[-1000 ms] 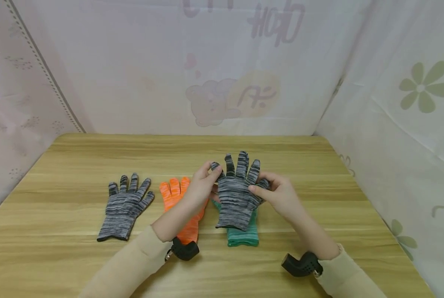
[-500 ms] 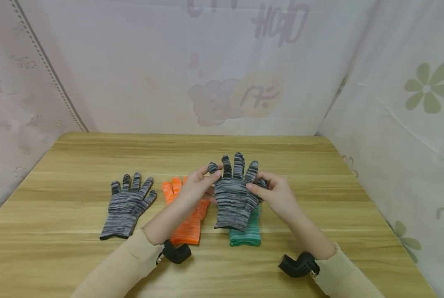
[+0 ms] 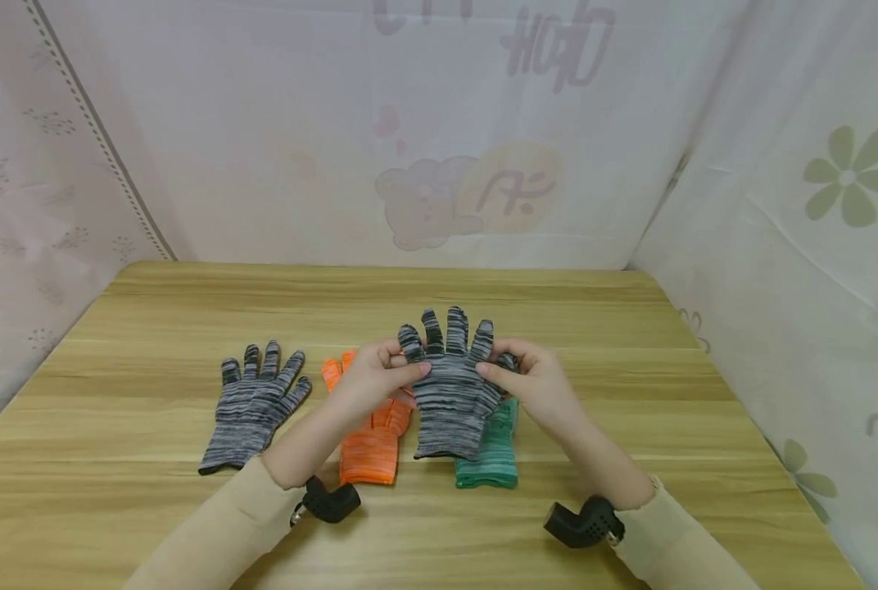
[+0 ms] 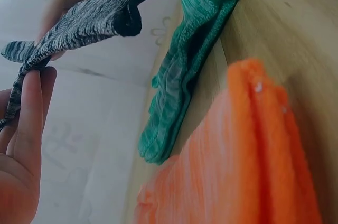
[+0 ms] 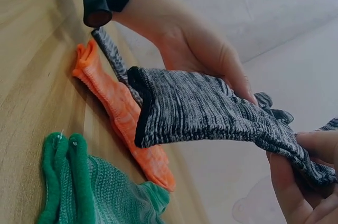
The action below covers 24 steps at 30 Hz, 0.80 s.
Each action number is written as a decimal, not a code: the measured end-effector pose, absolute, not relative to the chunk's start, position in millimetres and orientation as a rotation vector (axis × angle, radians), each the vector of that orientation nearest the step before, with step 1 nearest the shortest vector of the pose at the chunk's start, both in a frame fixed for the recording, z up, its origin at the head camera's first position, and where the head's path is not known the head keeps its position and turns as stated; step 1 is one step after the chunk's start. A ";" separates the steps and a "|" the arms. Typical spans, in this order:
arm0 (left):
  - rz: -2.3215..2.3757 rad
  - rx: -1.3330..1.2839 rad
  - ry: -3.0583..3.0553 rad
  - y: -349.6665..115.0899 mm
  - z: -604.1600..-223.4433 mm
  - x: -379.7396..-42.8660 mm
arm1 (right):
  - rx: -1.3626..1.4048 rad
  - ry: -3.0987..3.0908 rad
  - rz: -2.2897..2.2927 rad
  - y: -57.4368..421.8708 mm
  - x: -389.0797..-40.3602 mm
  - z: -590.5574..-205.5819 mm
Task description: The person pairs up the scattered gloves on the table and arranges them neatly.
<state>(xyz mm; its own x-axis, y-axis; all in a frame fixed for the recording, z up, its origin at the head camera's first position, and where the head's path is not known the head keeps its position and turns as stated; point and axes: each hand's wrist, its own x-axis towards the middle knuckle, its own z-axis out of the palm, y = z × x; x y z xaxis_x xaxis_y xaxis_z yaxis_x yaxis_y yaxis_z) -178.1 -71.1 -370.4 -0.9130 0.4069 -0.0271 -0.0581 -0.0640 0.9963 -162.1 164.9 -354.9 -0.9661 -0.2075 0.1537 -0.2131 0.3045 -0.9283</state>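
A black-and-grey knit glove (image 3: 450, 393) is held up between both hands, its fingers pointing away and its cuff toward me. My left hand (image 3: 376, 373) pinches its left edge, thumb on top. On the thumb side, my right hand (image 3: 538, 381) pinches it the same way. In the right wrist view the glove (image 5: 195, 108) hangs above the table. Beneath it lies a green glove (image 3: 492, 455), partly hidden. An orange glove (image 3: 371, 451) lies to its left, partly covered by my left hand and forearm.
A second black-and-grey glove (image 3: 251, 410) lies flat at the left of the wooden table (image 3: 594, 311). Printed cloth (image 3: 284, 139) hangs behind the table and along both sides. A black camera (image 3: 582, 523) sits on each wrist.
Both hands have moved left with the held glove. The left thumb has shifted from the glove's outer finger down to its palm edge. The gloves on the table have stayed in place.
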 end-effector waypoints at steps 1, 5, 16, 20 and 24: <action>2.041 0.373 1.892 -72.9 -369.9 -178.1 | 0.413 -2.535 1.811 164.0 -162.4 -354.8; 2.005 0.344 1.885 -79.3 -368.7 -177.7 | 0.438 -2.562 1.795 161.1 -163.9 -354.1; 1.909 0.408 1.942 -87.6 -369.2 -177.8 | 0.522 -2.623 1.782 158.7 -163.0 -352.2; 1.887 0.421 1.960 -92.4 -368.9 -177.3 | 0.526 -2.634 1.801 155.7 -161.9 -351.8; 1.869 0.404 1.982 -99.1 -367.9 -176.6 | 0.536 -2.635 1.813 149.5 -161.9 -352.3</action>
